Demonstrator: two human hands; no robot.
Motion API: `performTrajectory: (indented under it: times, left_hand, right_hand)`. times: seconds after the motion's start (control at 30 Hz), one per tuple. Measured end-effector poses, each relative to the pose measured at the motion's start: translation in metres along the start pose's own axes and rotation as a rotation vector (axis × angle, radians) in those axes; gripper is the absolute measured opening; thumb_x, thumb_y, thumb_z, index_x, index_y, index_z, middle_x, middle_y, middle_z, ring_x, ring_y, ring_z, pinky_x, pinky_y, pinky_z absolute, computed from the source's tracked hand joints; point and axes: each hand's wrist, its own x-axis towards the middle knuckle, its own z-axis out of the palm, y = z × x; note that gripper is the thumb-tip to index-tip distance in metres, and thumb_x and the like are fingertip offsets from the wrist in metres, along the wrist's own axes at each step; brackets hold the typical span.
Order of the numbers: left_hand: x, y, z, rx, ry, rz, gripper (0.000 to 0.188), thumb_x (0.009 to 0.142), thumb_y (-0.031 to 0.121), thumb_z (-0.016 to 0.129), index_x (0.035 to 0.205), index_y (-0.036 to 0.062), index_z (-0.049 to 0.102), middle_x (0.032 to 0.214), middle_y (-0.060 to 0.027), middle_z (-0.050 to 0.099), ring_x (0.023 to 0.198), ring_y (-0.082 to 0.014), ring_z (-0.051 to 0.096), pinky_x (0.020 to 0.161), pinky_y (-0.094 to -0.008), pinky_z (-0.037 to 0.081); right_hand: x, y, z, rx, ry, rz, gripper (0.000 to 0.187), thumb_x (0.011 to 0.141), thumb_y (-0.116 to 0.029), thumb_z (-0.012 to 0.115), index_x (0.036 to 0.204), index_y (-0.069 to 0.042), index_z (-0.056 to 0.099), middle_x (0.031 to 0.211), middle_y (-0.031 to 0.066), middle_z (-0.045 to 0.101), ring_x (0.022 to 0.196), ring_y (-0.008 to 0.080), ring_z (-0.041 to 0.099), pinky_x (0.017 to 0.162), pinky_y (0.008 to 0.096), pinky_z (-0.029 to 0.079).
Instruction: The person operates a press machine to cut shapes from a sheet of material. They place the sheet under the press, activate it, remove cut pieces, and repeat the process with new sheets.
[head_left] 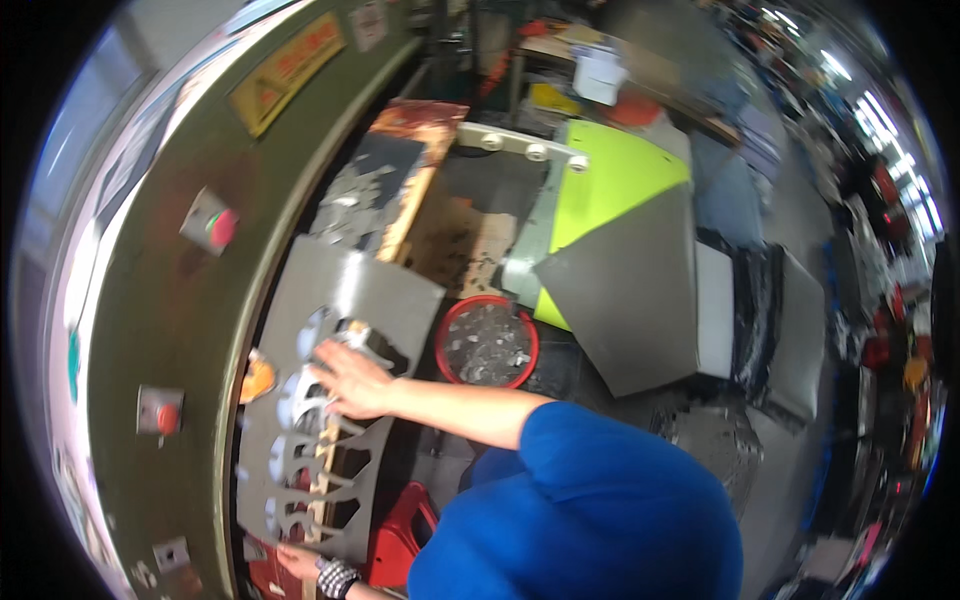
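A large grey sheet (395,290) with a row of cut-out openings lies at the edge of the green machine. My right hand (355,382) rests over the middle of the sheet, beside the cut-outs, with its fingers stretched out. At the sheet's near end, my left hand (297,562), a beaded bracelet at its wrist, grips the edge. Pale pieces show in the openings close to my right fingers; their kind cannot be made out. An orange object (258,378) sits between the sheet and the machine.
The green machine (200,310) bears red buttons on its face. A red basin (440,350) contains grey scraps. Beyond the sheet stands a board (375,160) with grey scraps. Grey and lime-green sheets (640,290) are stacked to the right. Something red (395,540) stands near my left arm.
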Motion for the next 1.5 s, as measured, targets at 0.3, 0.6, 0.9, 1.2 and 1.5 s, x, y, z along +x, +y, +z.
performTrajectory:
  times: [0.3,0.6,0.9,1.2,1.5]
  left_hand:
    - [-0.007,0.035,-0.030,-0.183,-0.236,-0.067,0.024,0.097,0.019,0.048,0.104,-0.0017,0.059,0.088,-0.0136,0.064,0.079,-0.0233,0.060,0.076,-0.0344,0.048]
    - [0.038,0.132,-0.006,-0.509,-0.068,-0.151,0.024,0.093,0.007,0.054,0.116,0.0053,0.056,0.084,-0.0039,0.062,0.073,-0.0116,0.057,0.067,-0.0247,0.047]
    - [0.056,0.332,0.111,-0.455,-0.657,0.073,0.031,0.100,0.029,0.041,0.096,0.0019,0.055,0.072,-0.0178,0.058,0.068,-0.0331,0.058,0.062,-0.0375,0.045]
    - [0.066,0.312,0.111,0.038,-0.487,0.272,0.029,0.093,0.022,0.049,0.074,0.0014,0.056,0.070,-0.0207,0.060,0.069,-0.0400,0.059,0.063,-0.0479,0.047]
    - [0.080,0.295,0.093,0.003,-0.634,0.172,0.036,0.093,0.032,0.053,0.077,0.0015,0.062,0.070,-0.0229,0.060,0.067,-0.0432,0.058,0.060,-0.0486,0.046]
  right_hand:
    - [0.111,-0.029,-0.009,0.211,0.146,0.023,0.075,0.068,-0.026,0.079,0.133,-0.004,0.047,0.123,0.0257,0.052,0.119,0.0415,0.046,0.101,0.0471,0.038]
    - [0.144,-0.038,0.039,0.094,0.103,-0.054,0.084,0.055,-0.014,0.089,0.128,-0.005,0.048,0.126,0.0216,0.051,0.116,0.0350,0.052,0.093,0.0423,0.046]
    - [0.182,-0.007,-0.021,1.149,-0.145,0.628,0.082,0.070,0.009,0.075,0.137,-0.002,0.029,0.119,0.0206,0.057,0.105,0.0237,0.060,0.088,0.0324,0.052]
    - [0.182,0.040,-0.049,1.633,0.029,0.714,0.036,0.090,-0.002,0.057,0.125,0.004,0.046,0.117,0.0172,0.057,0.104,0.0279,0.060,0.097,0.0495,0.048]
    - [0.091,0.120,-0.180,2.172,0.621,0.993,0.065,0.091,-0.037,0.059,0.143,-0.007,0.034,0.144,0.0221,0.031,0.130,0.0498,0.027,0.110,0.0559,0.032]
